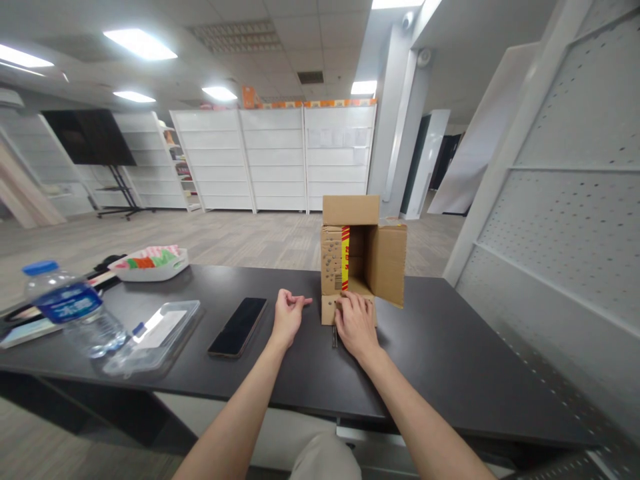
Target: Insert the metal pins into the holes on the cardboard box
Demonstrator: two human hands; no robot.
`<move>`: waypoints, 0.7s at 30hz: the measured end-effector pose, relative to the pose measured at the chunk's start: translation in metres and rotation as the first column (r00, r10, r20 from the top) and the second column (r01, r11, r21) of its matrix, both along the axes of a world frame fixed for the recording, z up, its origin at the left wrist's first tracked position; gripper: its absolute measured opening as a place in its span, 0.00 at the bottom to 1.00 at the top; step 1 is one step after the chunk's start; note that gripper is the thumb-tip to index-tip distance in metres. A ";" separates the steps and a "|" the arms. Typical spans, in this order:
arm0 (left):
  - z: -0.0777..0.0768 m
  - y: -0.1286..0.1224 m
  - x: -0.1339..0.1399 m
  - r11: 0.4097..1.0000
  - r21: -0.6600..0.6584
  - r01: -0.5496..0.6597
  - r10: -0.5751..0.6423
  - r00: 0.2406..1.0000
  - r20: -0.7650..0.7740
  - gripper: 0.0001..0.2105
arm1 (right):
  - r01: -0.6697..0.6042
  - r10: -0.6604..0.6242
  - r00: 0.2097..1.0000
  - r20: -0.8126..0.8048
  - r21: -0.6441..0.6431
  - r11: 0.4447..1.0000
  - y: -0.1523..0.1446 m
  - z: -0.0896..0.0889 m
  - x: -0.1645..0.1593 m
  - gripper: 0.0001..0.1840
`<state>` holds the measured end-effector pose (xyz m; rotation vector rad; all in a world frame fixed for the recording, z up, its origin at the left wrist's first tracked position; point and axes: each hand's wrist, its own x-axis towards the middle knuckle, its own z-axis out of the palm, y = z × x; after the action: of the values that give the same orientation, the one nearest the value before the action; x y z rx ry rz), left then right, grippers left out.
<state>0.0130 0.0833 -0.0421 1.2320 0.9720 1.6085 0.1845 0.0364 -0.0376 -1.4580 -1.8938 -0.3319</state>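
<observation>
A cardboard box with red and yellow tape stands on the dark table, its opening toward me and its flaps folded out. Small round dark spots dot its left side panel. My right hand lies over the lower front flap, fingers somewhat spread and touching the cardboard. Just below its thumb, a thin metallic piece rests on the tabletop; its kind is unclear. Left of the box, apart from it, my left hand hovers with most fingers curled and one fingertip pointing right. Whatever those fingers pinch is too small to make out.
On the dark table, a black phone lies left of my left hand. Further left are a clear plastic case, a water bottle and a white basket with colourful contents. A perforated white panel borders the right side.
</observation>
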 end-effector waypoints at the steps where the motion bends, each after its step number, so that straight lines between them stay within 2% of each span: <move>1: 0.000 0.000 0.000 1.000 -0.002 0.000 0.000 1.000 0.002 0.18 | 0.001 -0.001 1.000 0.003 -0.002 1.000 0.001 -0.001 0.000 0.11; 14: 0.002 0.000 0.001 1.000 0.002 -0.009 0.009 1.000 0.016 0.17 | 0.030 -0.031 0.998 0.054 0.028 0.999 0.007 -0.005 0.000 0.10; 21: 0.001 0.000 0.000 1.000 -0.004 -0.006 0.006 1.000 0.008 0.16 | 0.004 -0.007 0.999 0.037 0.060 0.998 0.007 -0.005 0.000 0.10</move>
<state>0.0131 0.0832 -0.0407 1.2202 0.9744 1.6138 0.1844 0.0433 -0.0425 -1.4267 -1.8936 -0.4180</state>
